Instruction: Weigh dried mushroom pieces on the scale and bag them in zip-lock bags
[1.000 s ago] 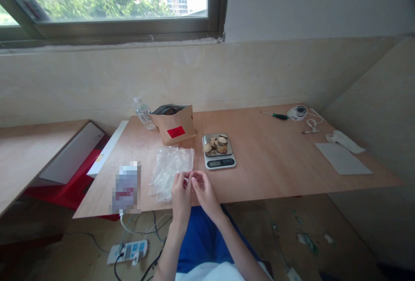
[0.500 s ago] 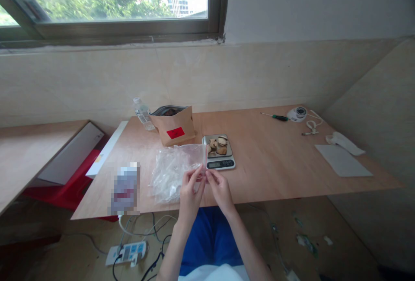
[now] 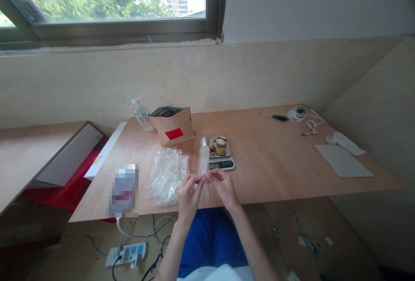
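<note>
Head view: looking forward and down over a wooden table (image 3: 266,153) set beneath a window (image 3: 106,0).
Left grip: the left hand (image 3: 189,196) is clenched, fingertips pinching a clear plastic zip bag (image 3: 204,161).
Right grip: the right hand (image 3: 223,188) is also clenched, pinching the same bag from the other side.
Bag: upright between both hands, over the table's near edge, just left of a digital scale (image 3: 223,165).
Nearby: a heap of clear plastic bags (image 3: 167,177) lies just left of the hands; pale chunks (image 3: 216,146) sit on the scale's metal tray; behind stands a kraft pouch (image 3: 171,132) with a red label.
</note>
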The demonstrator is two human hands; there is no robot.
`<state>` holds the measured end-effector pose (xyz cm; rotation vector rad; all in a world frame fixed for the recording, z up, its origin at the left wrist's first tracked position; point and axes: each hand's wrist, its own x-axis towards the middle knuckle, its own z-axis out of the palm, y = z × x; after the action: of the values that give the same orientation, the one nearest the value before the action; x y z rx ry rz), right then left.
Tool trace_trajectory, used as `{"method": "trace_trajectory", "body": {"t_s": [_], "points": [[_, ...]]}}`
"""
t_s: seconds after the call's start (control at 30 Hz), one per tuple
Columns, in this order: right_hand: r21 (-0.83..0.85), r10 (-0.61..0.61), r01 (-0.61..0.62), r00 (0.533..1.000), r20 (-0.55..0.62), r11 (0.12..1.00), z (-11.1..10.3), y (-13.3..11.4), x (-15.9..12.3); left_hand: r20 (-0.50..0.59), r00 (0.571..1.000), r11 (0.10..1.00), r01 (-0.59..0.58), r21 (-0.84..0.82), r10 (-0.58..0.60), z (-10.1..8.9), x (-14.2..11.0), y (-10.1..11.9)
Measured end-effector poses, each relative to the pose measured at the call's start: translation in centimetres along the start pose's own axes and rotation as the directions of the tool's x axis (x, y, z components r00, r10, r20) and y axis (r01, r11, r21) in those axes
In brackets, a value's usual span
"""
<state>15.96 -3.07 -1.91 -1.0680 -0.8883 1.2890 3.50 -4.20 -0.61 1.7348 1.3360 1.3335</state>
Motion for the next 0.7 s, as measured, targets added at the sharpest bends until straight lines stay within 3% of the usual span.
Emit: {"method": "trace_trajectory", "body": {"t_s": [0.2, 0.3, 0.4, 0.5, 0.57, 0.63, 0.7], "points": [[0.101, -0.001, 0.004, 1.0, -0.027, 0.995, -0.4, 0.9, 0.0, -0.085, 0.988, 0.989, 0.118, -0.087, -0.126, 0.4, -0.2, 0.8], [0.15, 0.009, 0.006, 0.995, -0.102, 0.989, -1.6, 0.6, 0.2, -0.203, 0.952, 0.967, 0.199, -0.156, -0.229, -0.4, 0.1, 0.8], [0.133, 0.01, 0.013, 0.986, -0.166, 0.991, -3.1, 0.1, 0.6, -0.276, 0.931, 0.967, 0.202, -0.153, -0.238, -1.4, 0.6, 0.7], [-0.033, -0.063, 0.059, 0.982, -0.175, 0.998, -4.0, -0.3, 1.5, -0.264, 0.956, 0.991, 0.131, -0.013, -0.13, -1.8, 1.1, 0.8], [-0.23, -0.185, 0.147, 0.971, -0.154, 0.962, -4.3, -0.5, 2.6, -0.241, 0.968, 0.994, 0.084, 0.077, -0.063, -1.6, 1.3, 1.0], [-0.456, -0.345, 0.265, 0.934, -0.099, 0.849, -4.5, -0.5, 4.0, -0.214, 0.976, 0.993, 0.055, 0.105, -0.031, -1.1, 1.5, 1.2], [-0.644, -0.471, 0.353, 0.882, -0.013, 0.679, -4.7, -0.3, 5.6, -0.185, 0.982, 0.996, 0.044, 0.082, -0.028, -0.6, 1.7, 1.3]]}}
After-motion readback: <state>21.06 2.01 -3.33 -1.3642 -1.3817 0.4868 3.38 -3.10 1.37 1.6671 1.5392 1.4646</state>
